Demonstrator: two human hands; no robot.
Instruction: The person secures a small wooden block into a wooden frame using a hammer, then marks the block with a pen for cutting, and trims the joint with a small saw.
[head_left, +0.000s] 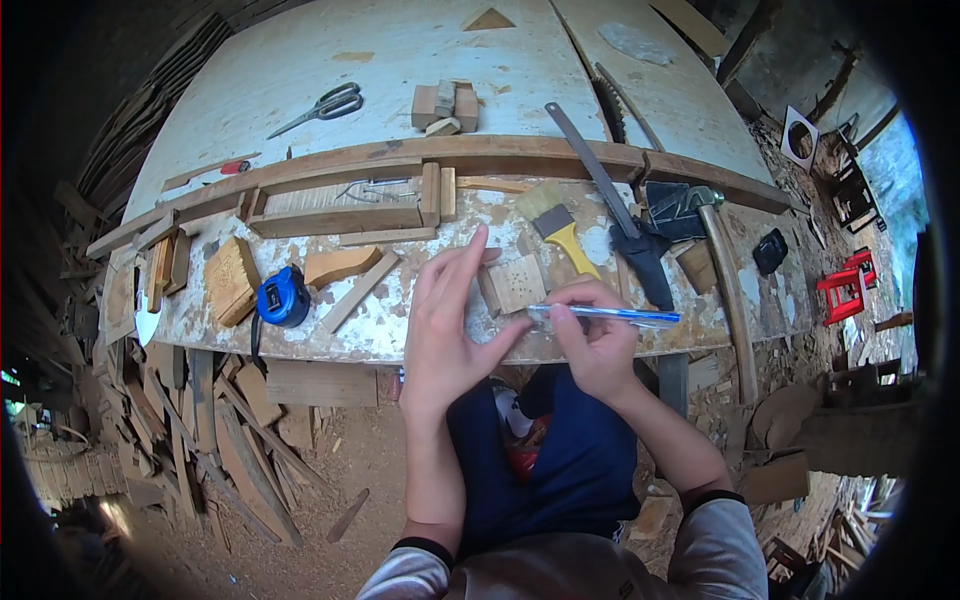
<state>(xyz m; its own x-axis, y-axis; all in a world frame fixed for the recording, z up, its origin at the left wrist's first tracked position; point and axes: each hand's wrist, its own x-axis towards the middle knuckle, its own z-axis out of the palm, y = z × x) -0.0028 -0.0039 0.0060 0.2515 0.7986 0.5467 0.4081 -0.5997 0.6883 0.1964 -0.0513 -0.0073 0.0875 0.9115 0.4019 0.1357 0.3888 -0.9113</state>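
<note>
A pen (650, 318) with a blue barrel is pinched in my right hand (600, 345), its tip pointing left at the front edge of a small wooden block (519, 285). The block shows several small dark marks on its top face. My left hand (440, 310) is at the block's left side, fingers stretched up and apart, with the thumb reaching along its near edge. Just behind the block lies a paint brush (565, 238) with a yellow handle. A blue tape measure (283, 297) and a thin wood strip (360, 291) rest left of my left hand.
A long wooden beam (510, 148) crosses the workbench (380, 343). Scissors (325, 107) and stacked wood pieces (445, 106) are behind it. A hand saw (590, 165) and a hammer (722, 270) lie to the right. Scrap wood (245, 460) covers the floor at left.
</note>
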